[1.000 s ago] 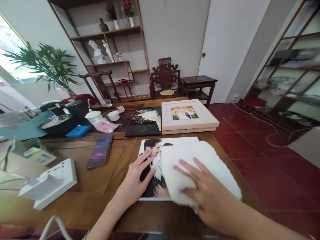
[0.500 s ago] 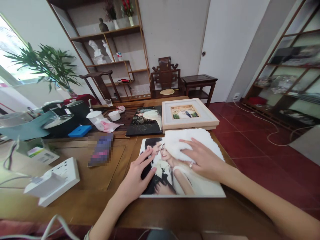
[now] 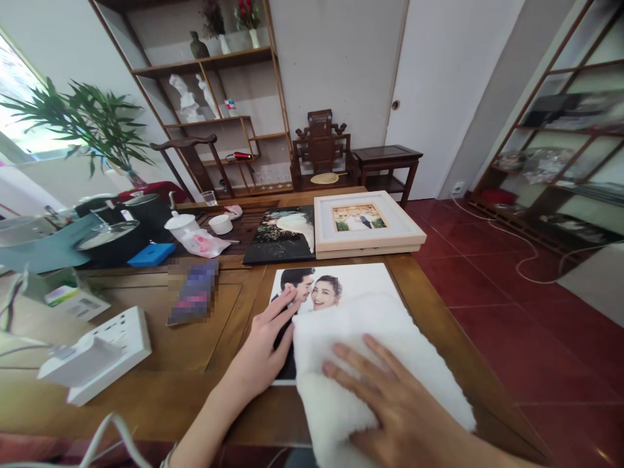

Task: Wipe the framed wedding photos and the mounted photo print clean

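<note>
A wedding photo panel (image 3: 358, 276) lies flat on the wooden table, its lower right part covered. Over that part spreads a fluffy white cloth (image 3: 414, 364), which hangs past the panel's near and right sides. My right hand (image 3: 385, 383) presses flat on the cloth with its fingers spread. On the panel's left side rests my left hand (image 3: 266, 338), fingers stretched out, the tips near the face of the dark-haired figure in the print. Behind the panel lie a dark photo panel (image 3: 283, 234) and a pale wooden picture frame (image 3: 419, 239), side by side.
A white power strip (image 3: 131, 357) with a plugged-in adapter stands on the table (image 3: 229, 416) at left. Beyond it are a blurred purple packet (image 3: 195, 292), a blue box (image 3: 151, 254), a white teapot (image 3: 182, 224) and a dark pot (image 3: 110, 244). Red tiles (image 3: 487, 325) floor the right side.
My right hand has slid the white cloth down toward me, baring the panel's upper right part. My left hand has stayed in nearly the same place.
</note>
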Motion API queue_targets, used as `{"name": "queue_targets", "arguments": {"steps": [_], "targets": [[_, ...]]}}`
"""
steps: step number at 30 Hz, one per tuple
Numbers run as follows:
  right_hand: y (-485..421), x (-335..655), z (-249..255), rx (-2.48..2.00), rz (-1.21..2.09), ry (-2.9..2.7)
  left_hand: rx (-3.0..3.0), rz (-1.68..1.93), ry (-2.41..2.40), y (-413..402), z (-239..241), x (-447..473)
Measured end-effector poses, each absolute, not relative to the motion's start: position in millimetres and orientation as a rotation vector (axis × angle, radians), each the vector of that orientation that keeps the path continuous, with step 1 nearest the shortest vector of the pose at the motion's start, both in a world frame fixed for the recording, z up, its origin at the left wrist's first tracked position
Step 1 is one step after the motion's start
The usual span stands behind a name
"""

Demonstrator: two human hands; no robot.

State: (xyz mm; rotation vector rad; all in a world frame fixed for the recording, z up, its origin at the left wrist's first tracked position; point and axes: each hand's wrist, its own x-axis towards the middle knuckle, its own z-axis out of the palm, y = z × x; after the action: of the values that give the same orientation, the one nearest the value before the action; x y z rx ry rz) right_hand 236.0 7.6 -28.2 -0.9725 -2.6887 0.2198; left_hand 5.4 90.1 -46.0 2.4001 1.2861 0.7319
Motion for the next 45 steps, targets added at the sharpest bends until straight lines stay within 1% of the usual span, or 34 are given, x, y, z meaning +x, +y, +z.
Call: {"name": "queue_targets", "arguments": {"steps": [4, 6, 10, 13, 16, 18, 22, 29, 31, 34, 36, 38, 42, 45], "targets": [[18.2, 241.0, -22.8, -0.923, 0.314, -2.685, 2.396, 0.723, 1.269, 89.7, -44.9, 4.9], [36.6, 248.8, -19.3, -0.990, 0.326, -2.640, 2.394, 0.711, 1.288, 89.5, -44.7, 5.4], [84.4, 261.3, -16.4, -1.200, 0.179, -2.505, 2.404, 0.695, 1.316, 88.5, -44.6, 6.3], [112.8, 257.2, -15.2, -1.220, 0.090, -2.483, 2.402, 0.688, 1.328, 88.2, -44.8, 6.7], [122.4, 240.1, -13.4, -1.182, 0.097, -2.525, 2.381, 0.722, 1.283, 88.1, -44.6, 6.1], [117.3, 225.8, -12.4, -1.162, 0.147, -2.567, 2.327, 0.826, 1.263, 87.6, -43.4, 4.7], [86.5, 203.9, -10.4, -1.051, 0.290, -2.648, 2.080, 1.137, 1.318, 85.6, -39.9, 2.3], [27.8, 209.6, -1.6, -0.657, 0.424, -2.876, 1.542, 1.332, 1.328, 91.0, -38.3, -0.3], [21.3, 223.8, 1.9, -0.689, 0.477, -2.889, 1.277, 1.310, 1.324, 93.9, -32.1, -3.6], [19.2, 250.1, 4.6, -0.971, 0.525, -2.736, 0.867, 1.202, 1.280, 95.4, -15.6, -9.7], [19.6, 262.9, 3.3, -1.188, 0.457, -2.578, 0.671, 1.113, 1.216, 93.4, -4.3, -13.6], [18.8, 266.1, -0.1, -1.303, 0.350, -2.486, 0.581, 1.051, 1.121, 88.6, 4.2, -16.7], [10.0, 244.6, -9.2, -1.185, 0.175, -2.536, 0.661, 1.024, 1.013, 71.6, 15.2, -17.2], [2.4, 223.8, -15.7, -1.057, -0.079, -2.451, 0.807, 1.098, 1.061, 55.8, 25.4, -11.8]]}}
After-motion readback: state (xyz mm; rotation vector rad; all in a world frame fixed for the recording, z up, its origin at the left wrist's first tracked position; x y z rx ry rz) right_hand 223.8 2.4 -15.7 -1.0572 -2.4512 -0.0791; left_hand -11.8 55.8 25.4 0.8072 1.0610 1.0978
